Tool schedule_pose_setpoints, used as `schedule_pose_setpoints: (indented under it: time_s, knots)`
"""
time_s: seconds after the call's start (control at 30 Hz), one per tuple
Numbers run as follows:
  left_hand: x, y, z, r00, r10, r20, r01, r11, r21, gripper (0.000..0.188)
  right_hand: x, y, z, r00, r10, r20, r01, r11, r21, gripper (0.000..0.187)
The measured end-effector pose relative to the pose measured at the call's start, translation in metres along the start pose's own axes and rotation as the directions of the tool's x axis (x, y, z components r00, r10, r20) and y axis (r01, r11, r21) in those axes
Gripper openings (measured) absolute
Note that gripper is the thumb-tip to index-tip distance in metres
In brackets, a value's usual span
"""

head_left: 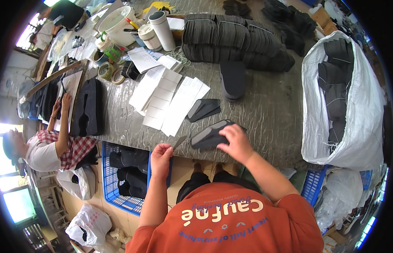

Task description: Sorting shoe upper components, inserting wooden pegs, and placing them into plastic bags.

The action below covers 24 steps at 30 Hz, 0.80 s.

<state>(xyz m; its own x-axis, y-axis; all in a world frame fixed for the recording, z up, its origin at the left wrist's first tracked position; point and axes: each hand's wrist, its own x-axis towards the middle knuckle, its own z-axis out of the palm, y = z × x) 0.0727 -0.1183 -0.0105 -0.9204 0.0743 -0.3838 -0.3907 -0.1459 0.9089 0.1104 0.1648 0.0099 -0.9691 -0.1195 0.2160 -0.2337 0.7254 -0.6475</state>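
My left hand [161,159], at the table's front edge, pinches a thin, pointed dark grey piece [179,142]; I cannot make out its kind. Just right of it lies a small pile of dark foam shoe-sole pieces [207,137], grey on one part and black on another. Over this pile is my right hand [236,143], thumb and fingers curved but apart, its fingertips at the pieces. Slightly farther off lie a few more flat dark pieces [204,109]. Beyond these, a thick dark sole block [233,81] rests on the table.
Paper sheets [156,99] cover the table's left middle. Tied stacks of dark soles [230,38] stand at the back. A white woven sack [361,109] of soles is at right, a blue crate [114,185] below left. A co-worker [53,147] handles something at far left.
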Motion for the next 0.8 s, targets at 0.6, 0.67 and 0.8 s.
schedule_pose_setpoints:
  time_s: [0.6,0.67,0.8]
  knots:
    - [-0.005,-0.032,0.048,0.941,-0.154,0.300,-0.044,0.825,0.563,0.008,-0.070,0.010,0.060,0.992,-0.025,-0.121,0.030,0.999,0.034,0.023]
    - [-0.004,-0.032,0.049,0.943,-0.174,0.284,-0.034,0.797,0.602,0.008,-0.069,0.008,0.059,0.991,-0.025,-0.132,0.031,0.999,0.042,0.023]
    - [-0.003,-0.029,0.051,0.942,-0.141,0.303,-0.102,0.743,0.662,0.009,-0.067,0.006,0.058,0.991,-0.035,-0.129,0.041,0.998,0.043,0.024]
